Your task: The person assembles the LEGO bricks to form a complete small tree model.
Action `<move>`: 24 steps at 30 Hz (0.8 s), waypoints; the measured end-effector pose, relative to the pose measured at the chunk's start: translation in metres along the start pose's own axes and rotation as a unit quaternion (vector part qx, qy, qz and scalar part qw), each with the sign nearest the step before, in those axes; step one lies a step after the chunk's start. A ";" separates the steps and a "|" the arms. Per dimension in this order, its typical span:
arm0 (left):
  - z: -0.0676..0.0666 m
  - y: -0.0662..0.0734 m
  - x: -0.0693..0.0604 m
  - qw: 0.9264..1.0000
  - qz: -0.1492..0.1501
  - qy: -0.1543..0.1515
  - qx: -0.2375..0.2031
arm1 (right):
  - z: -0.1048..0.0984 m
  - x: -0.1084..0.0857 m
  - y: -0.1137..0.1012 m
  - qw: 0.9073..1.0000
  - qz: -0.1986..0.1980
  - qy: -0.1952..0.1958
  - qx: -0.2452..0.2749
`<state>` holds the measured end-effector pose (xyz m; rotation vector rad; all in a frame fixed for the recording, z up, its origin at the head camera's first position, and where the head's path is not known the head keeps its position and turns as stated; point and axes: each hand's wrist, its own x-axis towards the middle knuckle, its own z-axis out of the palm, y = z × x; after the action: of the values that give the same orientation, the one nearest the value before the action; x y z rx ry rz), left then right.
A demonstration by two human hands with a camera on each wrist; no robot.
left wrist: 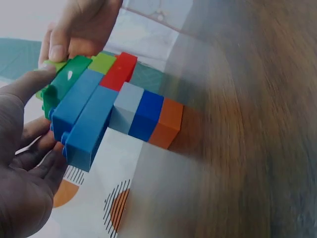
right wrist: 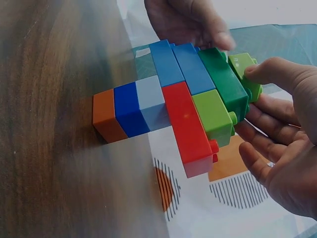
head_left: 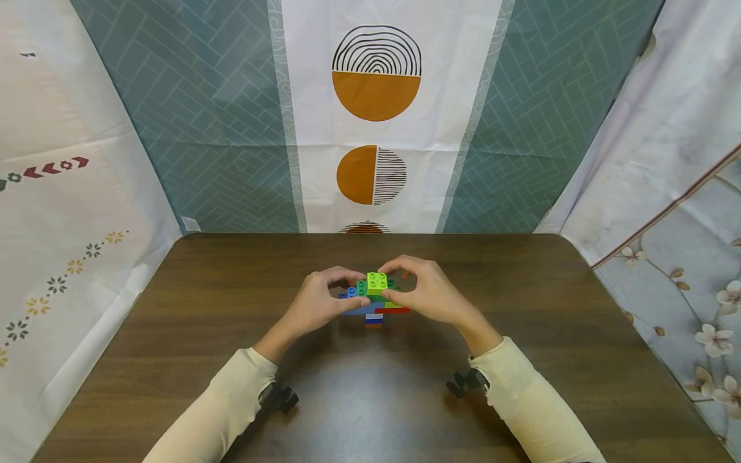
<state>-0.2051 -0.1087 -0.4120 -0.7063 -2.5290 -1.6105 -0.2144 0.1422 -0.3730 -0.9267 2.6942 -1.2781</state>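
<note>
A toy brick structure stands on the table, on a column of an orange brick (left wrist: 167,124), a dark blue brick (left wrist: 146,116) and a pale grey-white brick (left wrist: 127,106). Wider layers spread above: blue bricks (left wrist: 90,129), a red brick (right wrist: 188,129), a lime brick (right wrist: 213,111) and a dark green brick (right wrist: 223,79). A studded lime brick (head_left: 377,283) tops it; my right hand (head_left: 431,292) pinches it, thumb in front, fingers behind. My left hand (head_left: 315,299) holds the dark green brick's left side by thumb and fingers; its far fingertips are partly hidden.
The brown wooden table (head_left: 231,270) extends around the structure. A patterned cloth (head_left: 220,128) hangs behind its far edge, with pale flowered cloths (head_left: 666,193) at the sides. Both wrists carry small black devices (head_left: 287,399).
</note>
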 end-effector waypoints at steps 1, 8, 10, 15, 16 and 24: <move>0.000 0.001 0.000 1.000 0.009 0.006 -0.002 | 0.000 0.000 0.000 1.000 -0.001 -0.001 0.001; 0.005 0.008 0.001 0.998 0.046 0.042 -0.033 | -0.001 0.001 0.001 1.000 -0.008 0.002 0.000; 0.006 0.009 0.001 0.997 0.046 0.044 -0.034 | -0.001 0.000 0.001 1.000 -0.006 0.003 -0.002; 0.007 0.010 0.002 0.998 0.044 0.039 -0.030 | -0.001 -0.001 0.002 1.000 -0.014 0.008 -0.003; 0.006 0.011 0.002 0.998 0.044 0.038 -0.028 | -0.001 -0.001 0.003 1.000 -0.017 0.009 -0.003; 0.004 0.013 0.001 0.999 0.041 0.026 -0.022 | 0.002 -0.001 0.006 0.999 -0.029 0.014 -0.001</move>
<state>-0.2001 -0.1006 -0.4023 -0.7500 -2.4027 -1.6414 -0.2164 0.1438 -0.3788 -1.0009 2.7088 -1.3101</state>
